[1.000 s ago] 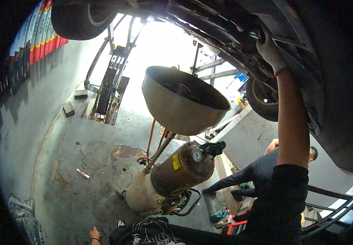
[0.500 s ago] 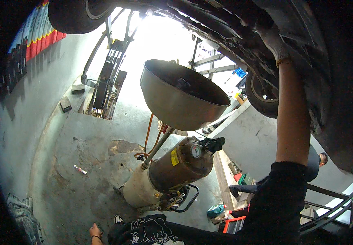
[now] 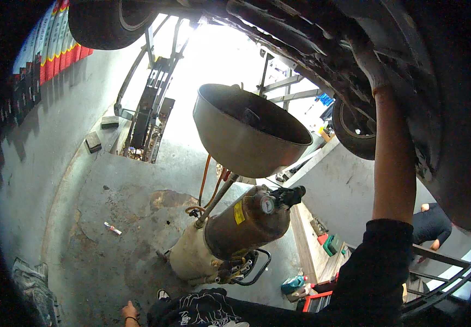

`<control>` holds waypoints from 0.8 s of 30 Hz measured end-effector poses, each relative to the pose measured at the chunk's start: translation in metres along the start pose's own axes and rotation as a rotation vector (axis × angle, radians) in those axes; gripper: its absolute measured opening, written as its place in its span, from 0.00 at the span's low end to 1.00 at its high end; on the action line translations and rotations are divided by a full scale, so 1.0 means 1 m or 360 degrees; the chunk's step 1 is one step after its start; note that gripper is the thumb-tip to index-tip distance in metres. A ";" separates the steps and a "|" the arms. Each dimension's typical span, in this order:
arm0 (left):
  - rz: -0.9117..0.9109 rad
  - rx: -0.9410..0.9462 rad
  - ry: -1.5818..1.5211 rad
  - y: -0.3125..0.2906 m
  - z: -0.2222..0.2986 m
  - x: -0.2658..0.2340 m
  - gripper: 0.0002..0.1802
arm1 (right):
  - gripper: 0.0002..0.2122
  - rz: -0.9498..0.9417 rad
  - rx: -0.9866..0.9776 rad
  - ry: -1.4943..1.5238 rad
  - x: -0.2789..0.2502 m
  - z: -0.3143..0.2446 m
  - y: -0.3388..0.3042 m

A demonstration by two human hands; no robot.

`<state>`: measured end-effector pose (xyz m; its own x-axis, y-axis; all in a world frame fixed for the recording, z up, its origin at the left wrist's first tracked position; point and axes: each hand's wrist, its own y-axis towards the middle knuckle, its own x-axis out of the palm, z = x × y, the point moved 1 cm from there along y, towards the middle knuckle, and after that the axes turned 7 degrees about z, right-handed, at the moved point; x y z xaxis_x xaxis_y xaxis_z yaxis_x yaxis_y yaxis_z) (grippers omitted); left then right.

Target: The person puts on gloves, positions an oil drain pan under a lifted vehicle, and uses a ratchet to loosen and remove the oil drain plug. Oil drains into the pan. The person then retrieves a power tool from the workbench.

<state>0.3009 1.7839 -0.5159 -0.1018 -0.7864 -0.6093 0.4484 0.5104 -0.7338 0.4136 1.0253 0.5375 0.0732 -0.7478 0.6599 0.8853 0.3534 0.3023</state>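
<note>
My right arm reaches up at the right, and my right hand [image 3: 367, 61], in a pale knit-cuffed glove, is among the dark parts of a raised car's underside [image 3: 301, 41]. Its fingers are lost in shadow, so what it touches or holds cannot be made out. Low in the picture hangs my bare left hand [image 3: 130, 310], a dark band at its wrist, with one finger extended and nothing visible in it. Between the hands stands an oil drainer: a wide tilted pan [image 3: 246, 143] on a pole [image 3: 217, 200], beside a brown tank [image 3: 243, 231] with a round gauge [image 3: 267, 204].
Car wheels hang at the upper left [image 3: 107, 24] and right [image 3: 350, 128]. A black metal ramp frame [image 3: 151, 106] stands at the back left near two blocks. Bottles [image 3: 293, 283] and a red-edged tray [image 3: 317, 301] lie at lower right. Another person [image 3: 430, 224] is beyond my arm.
The whole view has shifted slightly, moving the scene a little right and down. The other person has moved right, the leg beside my sleeve gone from sight. My right hand stays up under the car.
</note>
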 end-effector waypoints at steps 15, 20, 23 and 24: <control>-0.0038 -0.0054 -0.0081 0.006 0.001 -0.001 0.27 | 0.33 -0.0695 -0.0025 0.0383 -0.056 0.000 -0.004; -0.0047 -0.0041 0.0015 -0.002 0.006 -0.010 0.28 | 0.33 -0.0302 0.0271 0.0845 -0.058 0.002 -0.012; -0.0145 -0.0033 -0.0023 -0.011 0.014 -0.014 0.27 | 0.33 -0.0018 0.0439 0.1111 -0.049 0.003 -0.012; -0.0119 -0.0107 -0.0019 -0.013 0.016 -0.014 0.27 | 0.33 -0.0002 0.0518 0.1252 -0.045 0.004 -0.012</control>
<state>0.3109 1.7829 -0.4924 -0.1222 -0.8270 -0.5488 0.3796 0.4720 -0.7957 0.3981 1.0572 0.5073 0.4769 -0.8786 0.0256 0.7183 0.4064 0.5647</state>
